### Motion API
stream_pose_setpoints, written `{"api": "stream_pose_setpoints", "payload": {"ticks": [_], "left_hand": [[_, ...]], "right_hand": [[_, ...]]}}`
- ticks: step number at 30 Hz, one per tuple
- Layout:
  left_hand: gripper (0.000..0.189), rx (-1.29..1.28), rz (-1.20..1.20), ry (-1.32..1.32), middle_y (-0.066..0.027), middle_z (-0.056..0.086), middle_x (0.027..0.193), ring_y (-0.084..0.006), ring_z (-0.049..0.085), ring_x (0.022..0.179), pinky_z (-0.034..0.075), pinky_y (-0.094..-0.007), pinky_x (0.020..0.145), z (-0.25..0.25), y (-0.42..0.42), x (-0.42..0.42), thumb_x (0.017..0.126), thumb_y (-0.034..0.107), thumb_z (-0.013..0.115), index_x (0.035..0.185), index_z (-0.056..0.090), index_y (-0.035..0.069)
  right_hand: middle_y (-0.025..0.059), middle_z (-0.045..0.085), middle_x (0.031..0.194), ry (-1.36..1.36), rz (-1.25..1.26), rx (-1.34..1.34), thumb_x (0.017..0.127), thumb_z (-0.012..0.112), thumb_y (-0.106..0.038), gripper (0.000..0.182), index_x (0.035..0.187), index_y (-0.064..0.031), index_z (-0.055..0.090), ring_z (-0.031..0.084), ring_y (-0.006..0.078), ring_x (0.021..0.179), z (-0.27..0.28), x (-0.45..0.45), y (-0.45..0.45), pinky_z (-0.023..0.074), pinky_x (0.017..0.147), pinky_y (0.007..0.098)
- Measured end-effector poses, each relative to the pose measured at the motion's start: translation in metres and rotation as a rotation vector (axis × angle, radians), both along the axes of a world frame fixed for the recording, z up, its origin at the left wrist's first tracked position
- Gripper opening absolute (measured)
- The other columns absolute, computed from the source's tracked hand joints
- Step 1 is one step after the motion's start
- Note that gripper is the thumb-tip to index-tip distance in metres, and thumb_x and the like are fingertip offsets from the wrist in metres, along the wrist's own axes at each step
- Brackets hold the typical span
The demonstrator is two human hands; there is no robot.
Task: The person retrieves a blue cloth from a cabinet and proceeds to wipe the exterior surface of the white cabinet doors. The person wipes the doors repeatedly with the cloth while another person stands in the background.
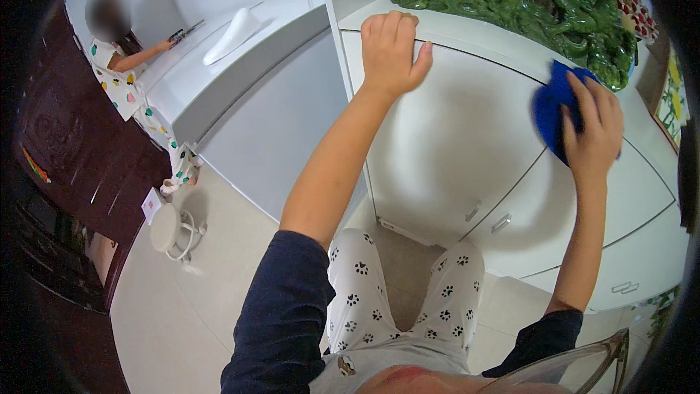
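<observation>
My left hand [389,54] rests on the top edge of a white cabinet [437,137], fingers over the edge and thumb apart against its front. A blue cloth [555,115] lies under my right hand [596,126], bunched in the fingers. It is pressed against the cabinet's upper edge and front, towards the right. Close behind the cloth, on the cabinet top, stands a glossy green carved ornament [508,5]. Part of the cloth is hidden by my fingers.
Left of the cabinet is a grey-fronted counter [273,115] bearing a white object [234,35]. A person [123,71] stands beyond it, one hand on a dark object. A round stool [165,228] is on the tiled floor. Metal handles [501,222] project from the cabinet doors.
</observation>
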State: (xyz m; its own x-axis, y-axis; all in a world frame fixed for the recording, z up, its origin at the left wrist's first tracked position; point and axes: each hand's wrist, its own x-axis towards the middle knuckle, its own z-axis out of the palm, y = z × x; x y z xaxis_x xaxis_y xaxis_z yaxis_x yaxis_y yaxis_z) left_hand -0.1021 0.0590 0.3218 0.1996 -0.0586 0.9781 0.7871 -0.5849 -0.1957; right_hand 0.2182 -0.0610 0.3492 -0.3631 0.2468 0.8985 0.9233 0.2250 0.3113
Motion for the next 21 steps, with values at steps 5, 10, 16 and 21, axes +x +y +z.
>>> {"api": "stream_pose_setpoints", "payload": {"ticks": [5, 10, 16, 21], "left_hand": [[0.035, -0.011, 0.008, -0.001, -0.0117, 0.055, 0.096, -0.0320, 0.050, 0.092, 0.034, -0.0453, 0.088, 0.003, 0.004, 0.003, 0.075, 0.025, 0.060, 0.103, 0.057, 0.005], [0.035, -0.008, 0.015, 0.001, -0.0116, 0.055, 0.095, -0.0325, 0.049, 0.091, 0.034, -0.0459, 0.087, 0.002, 0.007, -0.001, 0.075, 0.025, 0.060, 0.103, 0.057, 0.005], [0.036, -0.030, 0.029, 0.033, -0.0120, 0.054, 0.098, -0.0324, 0.049, 0.093, 0.035, -0.0465, 0.090, 0.003, 0.008, 0.003, 0.074, 0.026, 0.062, 0.103, 0.057, 0.005], [0.043, -0.085, -0.024, 0.125, -0.0123, 0.056, 0.105, -0.0329, 0.050, 0.098, 0.032, -0.0505, 0.096, 0.005, 0.008, -0.013, 0.074, 0.025, 0.063, 0.110, 0.058, 0.003]], "right_hand": [[0.0052, 0.064, 0.114, 0.039, -0.094, 0.059, 0.073, 0.074, -0.012, 0.045, 0.117, -0.0176, 0.067, 0.059, 0.0275, 0.104, -0.001, 0.003, -0.007, 0.0473, 0.089, 0.0396], [0.0012, 0.066, 0.109, -0.032, 0.090, 0.080, 0.069, 0.074, -0.014, 0.040, 0.108, -0.0184, 0.069, 0.062, 0.0258, 0.099, 0.009, -0.050, 0.020, 0.0497, 0.084, 0.0389], [-0.0022, 0.063, 0.090, -0.020, 0.319, 0.258, 0.071, 0.064, -0.016, 0.016, 0.087, -0.0168, 0.063, 0.063, 0.0222, 0.085, 0.011, -0.134, 0.064, 0.0501, 0.071, 0.0368], [-0.0003, 0.058, 0.078, 0.009, 0.387, 0.241, 0.070, 0.064, -0.015, 0.013, 0.083, -0.0138, 0.064, 0.058, 0.0212, 0.074, 0.011, -0.166, 0.075, 0.0469, 0.064, 0.0355]]}}
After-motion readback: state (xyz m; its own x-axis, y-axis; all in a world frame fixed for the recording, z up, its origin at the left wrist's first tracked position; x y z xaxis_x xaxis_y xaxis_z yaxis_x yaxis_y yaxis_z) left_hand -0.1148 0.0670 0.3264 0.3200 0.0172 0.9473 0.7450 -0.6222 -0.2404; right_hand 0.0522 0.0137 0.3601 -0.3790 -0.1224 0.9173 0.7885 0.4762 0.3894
